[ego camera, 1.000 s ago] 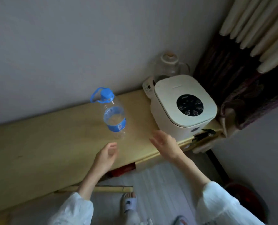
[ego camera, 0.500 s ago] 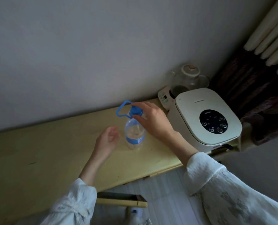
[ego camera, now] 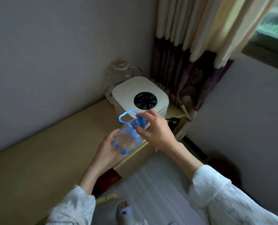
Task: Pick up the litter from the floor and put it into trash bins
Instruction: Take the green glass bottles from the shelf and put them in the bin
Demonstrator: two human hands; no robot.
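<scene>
Right hand (ego camera: 157, 132) pinches the blue cap (ego camera: 140, 121) of the clear plastic water bottle (ego camera: 128, 140), fingers curled round the neck, while the left hand (ego camera: 107, 150) cups the bottle's lower body, thumb across the blue label. The bottle is tilted, lifted just off the front edge of the yellow wooden bench (ego camera: 37, 153), near the white rice cooker (ego camera: 139, 96). Half a second ago it stood upright on the bench with the left hand only alongside; now both hands carry it. By my read it's early: no bin clearly in sight, so disposal remains.
</scene>
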